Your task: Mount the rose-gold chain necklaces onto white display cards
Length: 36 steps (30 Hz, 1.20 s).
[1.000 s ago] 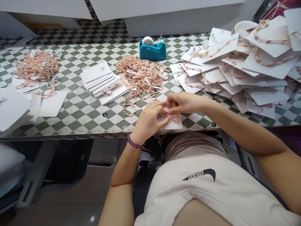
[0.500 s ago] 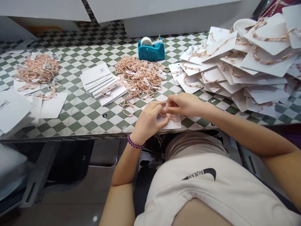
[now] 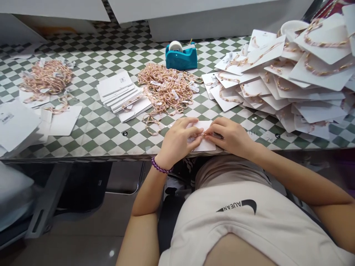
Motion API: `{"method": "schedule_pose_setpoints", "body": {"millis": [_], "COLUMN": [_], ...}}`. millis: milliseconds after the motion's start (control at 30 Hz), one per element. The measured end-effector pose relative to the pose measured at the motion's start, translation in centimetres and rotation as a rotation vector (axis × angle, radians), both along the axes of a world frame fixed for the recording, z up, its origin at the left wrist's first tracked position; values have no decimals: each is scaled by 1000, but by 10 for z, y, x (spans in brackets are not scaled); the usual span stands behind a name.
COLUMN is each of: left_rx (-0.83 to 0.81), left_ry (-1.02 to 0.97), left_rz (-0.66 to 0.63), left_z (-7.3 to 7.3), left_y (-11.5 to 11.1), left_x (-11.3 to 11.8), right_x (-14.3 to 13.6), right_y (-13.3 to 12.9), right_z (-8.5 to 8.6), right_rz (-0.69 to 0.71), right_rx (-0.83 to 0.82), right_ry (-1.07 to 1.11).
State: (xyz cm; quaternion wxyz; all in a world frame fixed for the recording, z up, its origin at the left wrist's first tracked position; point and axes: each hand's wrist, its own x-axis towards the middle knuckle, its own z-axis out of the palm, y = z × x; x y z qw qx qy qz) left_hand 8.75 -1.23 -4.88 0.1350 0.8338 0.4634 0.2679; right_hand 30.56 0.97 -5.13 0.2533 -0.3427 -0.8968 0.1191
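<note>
A white card (image 3: pixel 208 146) lies flat at the table's front edge, with a pink and gold beaded strand (image 3: pixel 203 135) on it, mostly hidden by fingers. My left hand (image 3: pixel 181 138), with a purple bead bracelet (image 3: pixel 160 167) on its wrist, pinches the strand from the left. From the right, my right hand (image 3: pixel 231 136) has its thumb and fingertips closed on the strand near the card's middle. Behind my left hand sits a heap of similar strands (image 3: pixel 166 88), and one loop (image 3: pixel 151 125) lies apart at its front.
A teal tape dispenser (image 3: pixel 181 58) stands behind the heap. Stacked white cards (image 3: pixel 116 87) lie left of it. Carded strands (image 3: pixel 277 88) pile up at the right. More strands (image 3: pixel 48 77) and cards (image 3: pixel 15 123) lie at the far left of the checkered table (image 3: pixel 105 147).
My right hand has moved down and closer to the front edge, uncovering the card's upper part. My left hand still pinches at the strand. The view has shifted slightly.
</note>
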Motion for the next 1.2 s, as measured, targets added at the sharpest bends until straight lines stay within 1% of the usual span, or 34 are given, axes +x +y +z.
{"method": "schedule_pose_setpoints", "body": {"millis": [133, 200, 267, 333, 433, 500, 567, 667, 800, 867, 967, 1100, 1200], "left_rx": [44, 41, -3, -65, -108, -106, -93, -50, -12, -6, 5, 23, 30], "left_ry": [50, 21, -62, -196, -393, -447, -444, -409, -358, -345, -321, -278, -273], "left_rz": [9, 13, -2, 14, 121, 176, 188, 154, 132, 133, 132, 128, 122], "left_z": [1, -1, -3, -5, -5, -6, -5, -4, -2, -2, -3, -3, -3], "left_y": [1, 2, 3, 4, 5, 4, 4, 3, 3, 4, 5, 6, 7], "left_x": [1, -1, -4, -8, -12, -14, -13, -12, -11, -11, -10, -10, -10], "right_x": [-3, -4, -3, -3, -2, -4, -8, -14, -19, -20, -20, -20, -21], "right_y": [2, 2, 2, 2, 1, 0, -2, -2, 1, 3, 3, 3, 2], "right_z": [-2, -3, -3, -3, -2, -1, -1, -4, -5, -5, -5, -9, -12], "right_rz": [-6, -8, -6, -3, 21, 2, -60, -118, -111, -102, -87, -84, -95], "right_rx": [38, 55, 64, 63, 86, 133, 192, 230, 141, 138, 244, 392, 410], "right_ry": [32, 63, 75, 63, 79, 113, 91, 2, -44, -90, -131, -101, -67]}}
